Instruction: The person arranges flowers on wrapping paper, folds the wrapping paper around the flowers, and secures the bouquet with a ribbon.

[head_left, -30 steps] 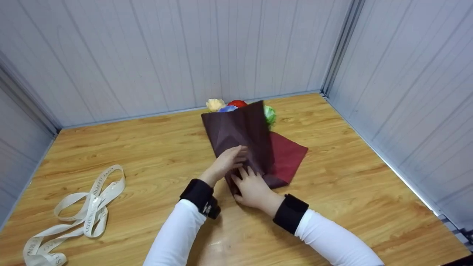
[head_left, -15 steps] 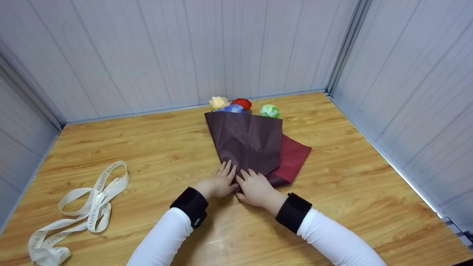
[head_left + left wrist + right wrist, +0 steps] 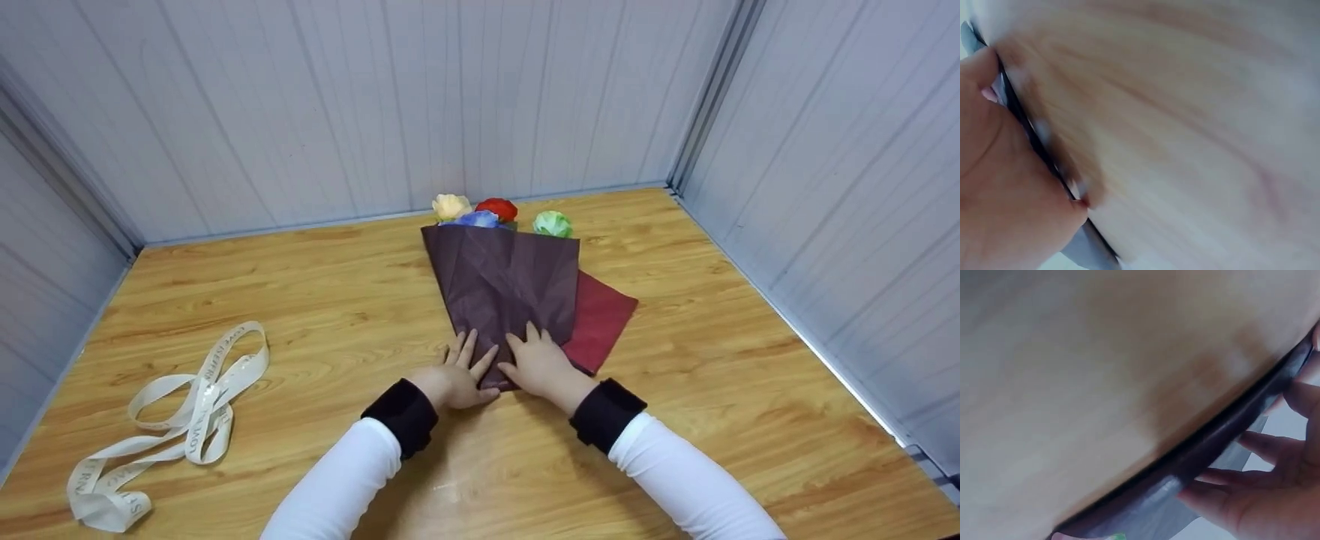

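In the head view the light is bright and quite even, and it seems to come from above. The walls look cool and bluish, while the table keeps a warm tone. A small glare shines on the wood, and a soft shadow lies beside my left sleeve. The wall lines lean outward near the edges. In the left wrist view the wood is hazy, pale and smeared, and my left hand is soft. The right wrist view is also blurred, dimmer in its upper left corner; the dark paper carries a whitish shine.
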Demonstrator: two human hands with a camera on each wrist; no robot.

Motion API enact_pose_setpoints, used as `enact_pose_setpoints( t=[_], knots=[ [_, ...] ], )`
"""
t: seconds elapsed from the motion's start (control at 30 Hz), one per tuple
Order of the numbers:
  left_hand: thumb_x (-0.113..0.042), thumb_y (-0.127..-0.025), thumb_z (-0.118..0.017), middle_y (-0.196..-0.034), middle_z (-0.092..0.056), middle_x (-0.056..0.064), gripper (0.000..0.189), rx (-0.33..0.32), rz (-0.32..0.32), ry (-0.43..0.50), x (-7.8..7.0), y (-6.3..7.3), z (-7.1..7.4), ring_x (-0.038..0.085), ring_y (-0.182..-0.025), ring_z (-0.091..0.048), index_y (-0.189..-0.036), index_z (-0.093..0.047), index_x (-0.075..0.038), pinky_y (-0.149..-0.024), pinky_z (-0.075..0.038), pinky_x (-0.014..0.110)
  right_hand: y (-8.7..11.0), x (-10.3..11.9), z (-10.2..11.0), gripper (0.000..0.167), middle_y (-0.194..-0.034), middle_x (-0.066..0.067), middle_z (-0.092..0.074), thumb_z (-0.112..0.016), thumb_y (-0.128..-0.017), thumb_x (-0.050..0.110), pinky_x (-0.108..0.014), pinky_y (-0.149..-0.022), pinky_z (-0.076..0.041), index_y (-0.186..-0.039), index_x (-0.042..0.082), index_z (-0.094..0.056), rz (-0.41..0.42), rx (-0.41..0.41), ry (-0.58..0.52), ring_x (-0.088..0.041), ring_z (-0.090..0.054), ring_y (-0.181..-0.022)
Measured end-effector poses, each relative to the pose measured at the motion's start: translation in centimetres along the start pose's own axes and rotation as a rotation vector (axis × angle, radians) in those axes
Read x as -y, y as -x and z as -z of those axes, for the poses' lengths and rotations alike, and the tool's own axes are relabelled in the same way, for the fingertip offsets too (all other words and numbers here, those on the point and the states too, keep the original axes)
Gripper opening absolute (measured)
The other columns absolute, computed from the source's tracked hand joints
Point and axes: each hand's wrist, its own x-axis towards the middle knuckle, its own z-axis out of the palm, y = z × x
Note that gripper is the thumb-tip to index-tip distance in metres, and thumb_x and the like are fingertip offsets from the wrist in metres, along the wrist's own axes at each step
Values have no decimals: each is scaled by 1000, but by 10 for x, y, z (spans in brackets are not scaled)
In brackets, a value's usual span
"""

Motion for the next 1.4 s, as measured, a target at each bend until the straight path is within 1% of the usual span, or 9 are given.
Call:
enact_pose_setpoints(
  t=[0.13,0.37,0.57,0.67,0.8,0.97,1.07,1.23,1.4],
  knots=[
    [-59,-94,-40,-157,17,16,77,1,7,10,-1,1,-3,32,-144,18,-153,-3,-29,-116,2,51,0,0,0,54,-137,-37,-38,-57,-94,33,-56,-97,-41,-135,-1,-48,-25,44,-14,-55,-43,-121],
    [-58,-93,-44,-157,14,17,77,-12,-5,8,-7,14,-3,32,-145,13,-153,-6,-29,-116,2,50,0,-4,5,52,-134,-35,-40,-59,-92,34,-57,-93,-43,-129,-2,-52,-53,-4,-53,-53,-49,-111],
    [-59,-91,-46,-157,13,17,78,1,-32,4,-13,28,-1,33,-145,11,-153,-6,-31,-117,-3,48,-6,-14,7,53,-139,-35,-34,-58,-93,35,-58,-101,-36,-131,-1,-50,-111,15,-154,-54,-41,-122],
    [-58,-92,-47,-158,13,17,77,8,-42,13,-12,30,-2,32,-146,10,-153,-7,-32,-117,-5,47,-10,-20,6,53,-141,-36,-32,-59,-92,34,-54,-103,-36,-132,-1,-50,-77,28,-217,-51,-38,-127],
    [-57,-92,-48,-158,12,15,76,3,-44,29,-11,29,-5,30,-146,9,-153,-9,-33,-118,-4,45,-14,-26,4,52,-145,-35,-28,-60,-92,33,-51,-101,-40,-132,0,-50,3,31,-272,-47,-46,-123],
    [-57,-91,-49,-158,11,16,77,-7,-51,38,-11,34,-6,30,-146,8,-153,-10,-32,-118,-4,44,-14,-26,5,52,-145,-32,-28,-62,-91,31,-50,-99,-42,-132,2,-50,63,27,-284,-44,-50,-120],
    [-58,-90,-51,-158,10,16,78,-15,-61,39,-10,41,-8,30,-146,8,-153,-11,-32,-118,-6,45,-14,-22,5,51,-138,-31,-36,-64,-90,29,-48,-96,-45,-129,0,-51,51,-20,-274,-42,-54,-113],
    [-57,-91,-48,-158,6,18,73,-20,-92,75,-6,49,-9,31,-146,5,-152,-16,-32,-118,-7,46,-15,-15,3,49,-116,-30,-47,-66,-88,27,-46,-85,-50,-121,-7,-50,-31,-123,-259,-41,-60,-96],
    [-45,-99,-41,-157,0,22,64,-76,-79,168,3,46,-2,37,-145,-2,-153,-18,-20,-117,-9,47,-16,-16,1,42,-103,-23,-55,-68,-87,27,-46,-85,-48,-109,-5,-54,-47,-127,-227,-39,-56,-96]
  ],
)
